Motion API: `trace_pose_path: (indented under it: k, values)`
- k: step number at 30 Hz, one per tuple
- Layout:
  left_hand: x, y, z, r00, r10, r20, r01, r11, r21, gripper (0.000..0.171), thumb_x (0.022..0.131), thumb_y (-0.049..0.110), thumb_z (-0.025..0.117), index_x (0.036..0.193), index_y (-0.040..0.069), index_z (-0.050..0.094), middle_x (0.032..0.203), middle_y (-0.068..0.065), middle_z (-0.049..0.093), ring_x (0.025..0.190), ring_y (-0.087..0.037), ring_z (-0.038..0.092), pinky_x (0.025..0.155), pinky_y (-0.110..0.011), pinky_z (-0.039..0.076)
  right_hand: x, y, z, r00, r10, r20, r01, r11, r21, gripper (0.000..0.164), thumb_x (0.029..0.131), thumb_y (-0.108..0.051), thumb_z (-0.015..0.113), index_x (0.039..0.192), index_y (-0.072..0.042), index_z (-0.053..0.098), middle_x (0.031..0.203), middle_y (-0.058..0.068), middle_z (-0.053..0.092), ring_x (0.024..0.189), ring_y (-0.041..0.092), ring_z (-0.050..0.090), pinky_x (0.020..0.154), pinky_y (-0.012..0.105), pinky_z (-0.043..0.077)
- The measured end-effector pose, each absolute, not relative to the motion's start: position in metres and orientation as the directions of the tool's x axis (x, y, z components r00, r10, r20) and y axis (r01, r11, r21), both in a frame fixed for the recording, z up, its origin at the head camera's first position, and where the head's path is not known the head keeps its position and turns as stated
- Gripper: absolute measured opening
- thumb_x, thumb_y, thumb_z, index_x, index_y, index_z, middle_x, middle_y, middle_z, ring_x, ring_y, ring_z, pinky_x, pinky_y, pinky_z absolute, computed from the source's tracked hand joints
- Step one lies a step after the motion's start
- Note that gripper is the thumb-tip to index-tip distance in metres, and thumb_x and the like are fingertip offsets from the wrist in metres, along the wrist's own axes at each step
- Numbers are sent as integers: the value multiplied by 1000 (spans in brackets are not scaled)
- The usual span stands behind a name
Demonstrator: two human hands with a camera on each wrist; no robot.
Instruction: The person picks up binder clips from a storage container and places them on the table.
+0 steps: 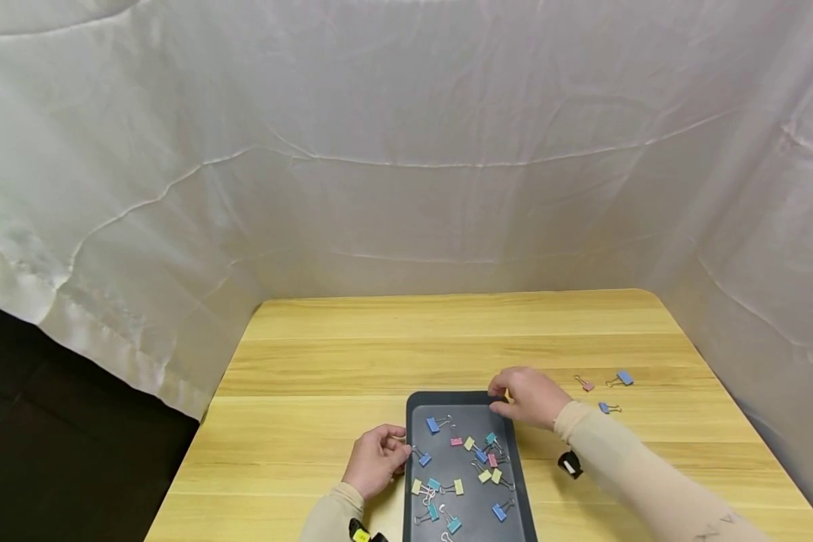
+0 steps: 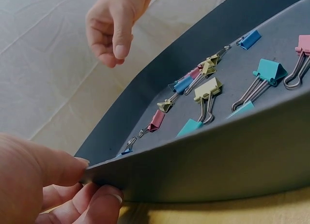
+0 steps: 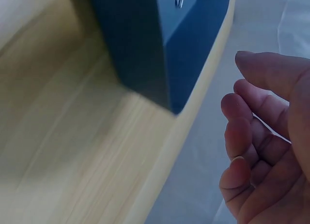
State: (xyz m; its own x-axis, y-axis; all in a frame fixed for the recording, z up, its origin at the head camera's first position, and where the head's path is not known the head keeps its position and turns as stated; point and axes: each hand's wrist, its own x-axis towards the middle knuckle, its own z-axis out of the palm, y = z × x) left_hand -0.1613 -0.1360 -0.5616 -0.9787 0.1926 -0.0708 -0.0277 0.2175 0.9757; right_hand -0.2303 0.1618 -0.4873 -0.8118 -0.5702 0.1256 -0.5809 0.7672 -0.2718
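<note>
A dark grey tray [image 1: 470, 523] stands on the wooden table with several colourful binder clips [image 2: 270, 70] scattered inside: blue, teal, yellow and pink. At its left side, my left hand [image 1: 375, 461] holds the rim; the left wrist view shows the thumb at the upper edge and fingers against the outer wall [image 2: 218, 156]. My right hand [image 1: 531, 397] hovers by the tray's far right corner, fingers loosely bent. In the right wrist view a gap separates that hand [image 3: 264, 141] from the tray [image 3: 131, 40], and nothing is between its fingers.
Right of the tray, on the table [image 1: 352, 354], lie a pink binder clip [image 1: 588, 387] and two blue ones, one farther back [image 1: 625, 377] and one nearer [image 1: 605, 408]. Pale cloth [image 1: 406, 218] hangs along the table's back and sides.
</note>
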Motion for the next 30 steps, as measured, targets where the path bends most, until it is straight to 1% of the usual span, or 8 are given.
trace_pose_path:
  k: [1, 4, 9, 11, 18, 22, 27, 30]
  values:
    - [-162, -136, -562, -979, 191, -76, -31, 224, 974, 29, 81, 4, 66, 105, -8, 56, 76, -8, 60, 62, -21, 60, 53, -31, 52, -230, 158, -488, -800, -587, 127, -597, 757, -265, 17, 76, -28, 73, 87, -16, 67, 81, -9, 60, 72, 7, 54, 64, 28, 48]
    - [-161, -136, -559, -978, 192, -79, -36, 218, 975, 28, 82, 3, 65, 105, -9, 56, 77, -9, 60, 62, -21, 60, 54, -32, 53, -226, 145, -488, -769, -627, 120, -636, 734, -240, 17, 76, -29, 73, 86, -16, 68, 81, -9, 59, 71, 5, 52, 64, 28, 48]
    - [-156, -134, -540, -977, 197, -79, -41, 187, 981, 26, 82, -3, 62, 105, -13, 54, 78, -15, 60, 65, -33, 60, 57, -43, 53, -219, 123, -488, -722, -689, 65, -685, 697, -213, 19, 76, -29, 72, 88, -15, 68, 82, -8, 60, 72, 5, 53, 66, 27, 49]
    - [-156, -134, -538, -977, 197, -79, -43, 183, 982, 27, 82, -4, 62, 105, -14, 54, 79, -17, 59, 66, -34, 60, 58, -45, 52, -216, 115, -489, -700, -712, 44, -705, 681, -198, 20, 76, -30, 72, 87, -15, 68, 80, -8, 60, 72, 5, 54, 66, 26, 49]
    - [-162, -134, -560, -979, 194, -66, -24, 211, 977, 28, 82, 3, 64, 106, -9, 56, 77, -8, 60, 61, -17, 60, 54, -31, 53, -205, 90, -499, -621, -784, -14, -774, 616, -145, 14, 73, -32, 74, 76, -20, 68, 67, -15, 52, 60, 1, 46, 56, 21, 43]
    - [-163, -134, -564, -978, 196, -67, -27, 201, 979, 28, 82, 4, 65, 106, -8, 56, 77, -7, 61, 60, -16, 60, 53, -30, 53, -196, 83, -510, -581, -808, -97, -800, 589, -109, 20, 68, -37, 77, 76, -22, 68, 67, -16, 53, 59, -1, 46, 54, 20, 43]
    - [-161, -133, -558, -977, 198, -83, -45, 192, 980, 28, 82, 3, 65, 107, -9, 56, 78, -9, 61, 62, -21, 61, 55, -33, 53, -186, 80, -519, -548, -819, -172, -821, 566, -76, 27, 62, -45, 79, 75, -24, 66, 65, -17, 50, 57, -1, 44, 53, 19, 43]
    - [-157, -132, -545, -976, 201, -83, -44, 192, 980, 27, 83, -2, 62, 106, -12, 55, 79, -13, 60, 65, -29, 61, 57, -38, 53, -182, 79, -519, -533, -826, -183, -832, 551, -63, 29, 62, -48, 78, 74, -25, 65, 64, -17, 49, 56, -1, 43, 51, 20, 42]
